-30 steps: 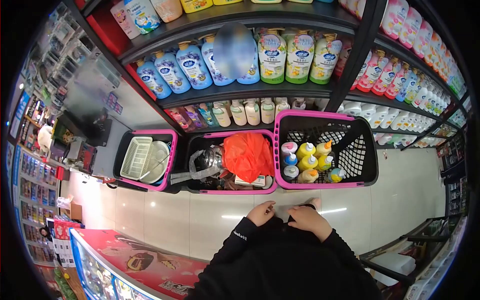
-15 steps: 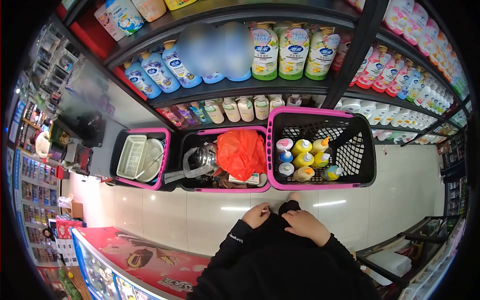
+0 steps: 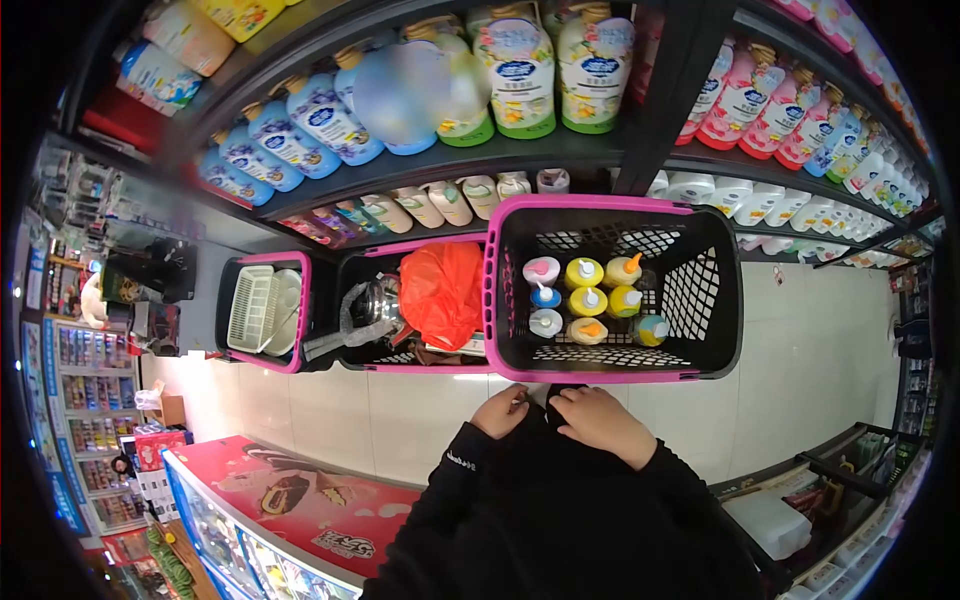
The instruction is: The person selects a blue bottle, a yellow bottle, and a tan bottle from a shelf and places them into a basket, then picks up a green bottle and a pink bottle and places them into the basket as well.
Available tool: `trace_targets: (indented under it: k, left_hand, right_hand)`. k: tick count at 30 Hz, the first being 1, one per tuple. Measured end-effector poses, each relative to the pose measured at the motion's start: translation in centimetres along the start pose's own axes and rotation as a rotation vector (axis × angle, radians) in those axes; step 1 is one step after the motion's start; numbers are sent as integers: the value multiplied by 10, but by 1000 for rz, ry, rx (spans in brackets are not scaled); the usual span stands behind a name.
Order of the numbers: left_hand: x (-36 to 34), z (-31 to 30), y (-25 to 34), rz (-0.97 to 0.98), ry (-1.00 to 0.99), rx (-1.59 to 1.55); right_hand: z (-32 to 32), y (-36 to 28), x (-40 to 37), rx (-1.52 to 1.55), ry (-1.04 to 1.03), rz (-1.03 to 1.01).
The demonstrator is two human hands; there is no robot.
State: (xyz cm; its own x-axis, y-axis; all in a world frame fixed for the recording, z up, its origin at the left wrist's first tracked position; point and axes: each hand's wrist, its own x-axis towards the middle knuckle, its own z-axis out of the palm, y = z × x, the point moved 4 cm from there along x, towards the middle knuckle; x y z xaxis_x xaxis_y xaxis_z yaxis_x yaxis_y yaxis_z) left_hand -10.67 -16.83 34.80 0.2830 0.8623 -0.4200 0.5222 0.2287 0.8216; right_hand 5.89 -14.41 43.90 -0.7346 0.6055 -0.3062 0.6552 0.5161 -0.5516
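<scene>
My left hand (image 3: 500, 411) is held low in front of my body, fingers curled in, with nothing showing between them. Beside it, my right hand (image 3: 600, 425) lies on my dark clothing with its fingers stretched out, holding nothing. Just beyond both hands stands a black shopping basket (image 3: 610, 374) with a pink rim. Several pump bottles are grouped inside it, among them a yellow bottle (image 3: 584, 272) and a blue-pump bottle (image 3: 545, 294). Neither hand touches the basket or the bottles.
Left of it, a second basket (image 3: 425, 367) holds a red plastic bag (image 3: 440, 295) and metal kitchenware. A third basket (image 3: 298, 366) holds a white dish rack (image 3: 254, 308). Shelves of bottles (image 3: 515, 75) rise behind. A red-topped display case (image 3: 300, 500) stands at lower left.
My view has moved closer to the shelf and baskets, which appear larger and shifted left. Both hands sit slightly higher in view, nearer the large basket. The bottles keep their arrangement.
</scene>
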Motion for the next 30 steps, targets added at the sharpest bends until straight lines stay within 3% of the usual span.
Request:
trace_targets:
  k: [4,9,18,30]
  left_hand:
    - [21,13,15,-25,-79,-26]
    - [33,26,30,-76,-82,29]
    - [34,33,39,-61,0,65]
    - [47,31,54,-89,11,48]
  right_hand:
    - [-8,37,-15,1,73,-10]
    - [-11,65,-22,-18,-74,48]
    - [-20,60,-7,-5,3,-94]
    - [-33,78,-15,4,-71,-80]
